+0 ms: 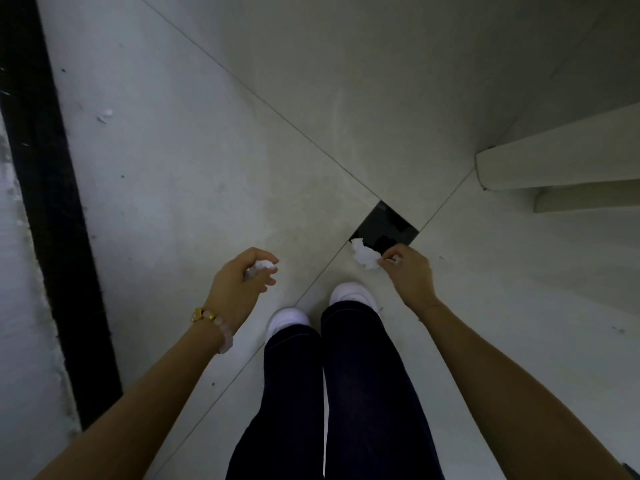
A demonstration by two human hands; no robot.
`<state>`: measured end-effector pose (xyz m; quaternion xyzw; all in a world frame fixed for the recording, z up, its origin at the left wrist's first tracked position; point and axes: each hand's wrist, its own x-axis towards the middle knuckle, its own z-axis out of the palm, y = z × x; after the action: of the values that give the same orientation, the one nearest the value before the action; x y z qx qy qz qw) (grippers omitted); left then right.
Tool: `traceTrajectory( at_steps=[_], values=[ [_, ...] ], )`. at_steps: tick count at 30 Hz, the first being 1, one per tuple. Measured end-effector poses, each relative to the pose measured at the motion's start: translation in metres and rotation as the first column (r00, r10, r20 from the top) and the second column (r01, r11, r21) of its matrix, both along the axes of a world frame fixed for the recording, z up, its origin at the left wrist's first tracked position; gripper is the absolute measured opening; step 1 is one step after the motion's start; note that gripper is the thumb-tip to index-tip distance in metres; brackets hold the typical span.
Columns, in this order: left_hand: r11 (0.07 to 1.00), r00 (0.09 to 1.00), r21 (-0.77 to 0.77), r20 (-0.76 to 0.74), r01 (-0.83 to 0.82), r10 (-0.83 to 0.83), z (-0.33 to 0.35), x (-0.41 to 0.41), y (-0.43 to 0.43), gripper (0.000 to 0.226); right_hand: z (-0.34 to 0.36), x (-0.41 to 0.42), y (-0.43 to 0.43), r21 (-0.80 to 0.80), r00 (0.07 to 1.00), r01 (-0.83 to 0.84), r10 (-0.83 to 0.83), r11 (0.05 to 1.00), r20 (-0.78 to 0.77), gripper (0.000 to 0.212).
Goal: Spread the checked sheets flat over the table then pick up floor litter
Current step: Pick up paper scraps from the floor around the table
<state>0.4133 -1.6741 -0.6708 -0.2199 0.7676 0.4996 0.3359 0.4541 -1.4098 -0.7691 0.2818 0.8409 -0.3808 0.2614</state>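
Note:
I look straight down at a pale tiled floor. My left hand (242, 282) hangs above it, fingers curled round a small crumpled white paper ball (264, 265). My right hand (407, 268) reaches down and pinches the edge of a bigger crumpled white paper (364, 253), which lies at the corner of a small black square tile (388, 226). Another scrap of white litter (105, 115) lies on the floor far to the upper left. No checked sheets or table top are in view.
My legs in dark trousers and white shoes (349, 294) stand just below the hands. A black strip (52, 209) runs down the left side beside a rough pale surface. Pale furniture feet (554, 168) stand at the right.

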Motion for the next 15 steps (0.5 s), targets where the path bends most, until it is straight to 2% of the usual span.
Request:
traceTrajectory(
  at_steps=[3,6,11,15],
  values=[
    [0.997,0.997,0.029,0.0,-0.072,0.072,0.031,-0.005,0.002,0.016,0.044,-0.013,0.001,-0.069,0.997,0.076,-0.078,0.995,-0.027,0.005],
    [0.994,0.995,0.043,-0.011,-0.101,0.101,0.091,-0.014,0.004,0.012,0.114,-0.025,-0.002,-0.166,0.984,0.173,-0.178,0.971,-0.016,0.004],
    [0.979,0.982,0.069,-0.004,-0.19,0.191,0.255,-0.024,0.003,0.012,0.294,-0.04,-0.013,-0.275,0.948,0.3,-0.317,0.913,-0.019,0.004],
    [0.978,0.981,0.097,-0.037,-0.186,0.19,0.405,-0.029,0.001,0.009,0.458,-0.04,-0.019,-0.297,0.917,0.365,-0.396,0.883,-0.053,0.009]
  ],
)
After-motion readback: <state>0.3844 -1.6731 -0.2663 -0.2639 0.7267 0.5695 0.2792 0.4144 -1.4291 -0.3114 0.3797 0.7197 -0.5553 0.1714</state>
